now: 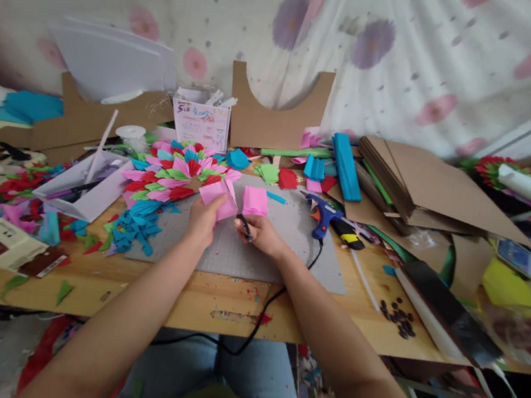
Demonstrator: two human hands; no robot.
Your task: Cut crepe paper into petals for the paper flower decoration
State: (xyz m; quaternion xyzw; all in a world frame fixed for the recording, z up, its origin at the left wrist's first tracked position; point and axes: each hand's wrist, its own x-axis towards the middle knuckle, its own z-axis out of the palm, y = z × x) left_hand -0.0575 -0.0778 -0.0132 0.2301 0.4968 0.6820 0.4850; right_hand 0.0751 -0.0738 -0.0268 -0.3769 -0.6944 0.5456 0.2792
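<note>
Pinched in my left hand (pixel 204 218) is a piece of pink crepe paper (pixel 220 198), held over a grey cutting mat (pixel 234 250). My right hand (pixel 263 234) grips scissors (pixel 244 225) by their black handles, and the blades point up at the paper's right edge. A folded stack of pink paper (pixel 255 201) lies on the mat just beyond my right hand. To the left, near my left hand, is a cluster of pleated petals (pixel 175 174) in pink, red, green and blue. Loose blue paper strips (pixel 137 224) are heaped beside it.
A blue glue gun (pixel 324 216) and a yellow-black utility knife (pixel 349 235) lie right of the mat, a cord trailing forward. Cardboard sheets (pixel 443 183) are stacked at right, near dark round pieces (pixel 399 318). A white tray (pixel 83 191) stands left, a marked box (pixel 202 122) behind.
</note>
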